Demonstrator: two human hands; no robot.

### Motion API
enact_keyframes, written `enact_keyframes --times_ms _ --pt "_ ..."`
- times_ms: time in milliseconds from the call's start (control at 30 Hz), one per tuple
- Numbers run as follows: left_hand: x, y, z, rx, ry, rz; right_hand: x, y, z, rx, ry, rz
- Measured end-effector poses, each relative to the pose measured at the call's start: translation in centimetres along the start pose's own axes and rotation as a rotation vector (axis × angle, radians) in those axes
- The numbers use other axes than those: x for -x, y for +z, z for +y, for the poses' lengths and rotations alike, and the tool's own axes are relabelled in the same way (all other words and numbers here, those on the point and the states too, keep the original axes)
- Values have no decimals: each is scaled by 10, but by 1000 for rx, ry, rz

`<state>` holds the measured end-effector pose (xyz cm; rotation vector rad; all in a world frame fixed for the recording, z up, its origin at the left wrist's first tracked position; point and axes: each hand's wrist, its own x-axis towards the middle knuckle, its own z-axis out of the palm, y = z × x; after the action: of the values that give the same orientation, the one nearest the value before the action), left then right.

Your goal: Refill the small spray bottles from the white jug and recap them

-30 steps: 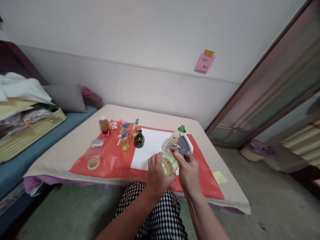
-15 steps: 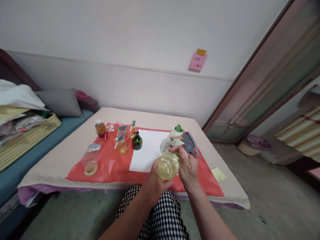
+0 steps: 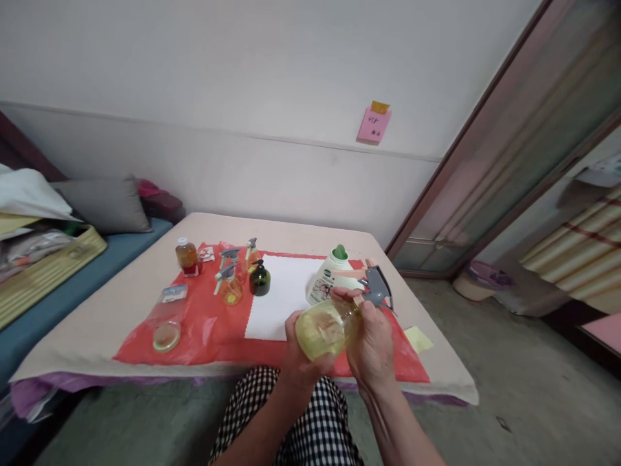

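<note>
Yellow spray bottle (image 3: 317, 331): tilted in both hands, above the red sheet (image 3: 206, 333).
Left hand (image 3: 301, 364): fingers wrapped around the bottle's base end.
Right hand (image 3: 376, 340): fingers closed around its neck end, near the grey trigger head (image 3: 378, 287).
White jug (image 3: 319, 283): standing just behind.
Green pump bottle (image 3: 261, 282): at the white paper's (image 3: 279, 310) left edge.

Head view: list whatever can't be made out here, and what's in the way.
- Head view: where the yellow bottle meets the grey sprayer head; the right hand covers it.
- Head view: part of the white jug's base; the hands and bottle block it.
- Head view: the jug label's fine print; too small.
- Head view: the striped curtain's full width; the right edge cuts it.
</note>
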<state>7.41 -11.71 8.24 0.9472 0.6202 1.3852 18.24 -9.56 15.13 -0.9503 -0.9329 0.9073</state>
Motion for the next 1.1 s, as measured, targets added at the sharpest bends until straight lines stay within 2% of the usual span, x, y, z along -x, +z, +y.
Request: enact_keyframes --times_ms 133,200,267,367,500,600,667,833,967,1100 --pt "-5 -5 -25 -413 392 203 4 6 -3 -164 64 28" --pt "-3 -6 -32 -542 409 209 5 8 -3 -145 57 69" --pt "2 -5 -30 -545 284 120 4 8 -4 -118 41 123" --pt "8 0 -11 -347 13 -28 -2 4 -8 -113 42 170" --pt "7 2 21 29 -290 -99 -6 -2 -13 -104 45 91" --pt "4 -1 33 150 -426 -201 -5 -6 -14 -118 47 16" --pt "3 -1 34 156 -396 -221 -3 -8 -14 -99 48 11" --pt "6 6 28 64 -181 -93 1 -7 -11 53 95 102" --pt "10 8 16 -31 -39 -1 4 -3 0 -1 69 125" --pt "15 5 0 -184 14 76 5 -3 9 -94 62 192"
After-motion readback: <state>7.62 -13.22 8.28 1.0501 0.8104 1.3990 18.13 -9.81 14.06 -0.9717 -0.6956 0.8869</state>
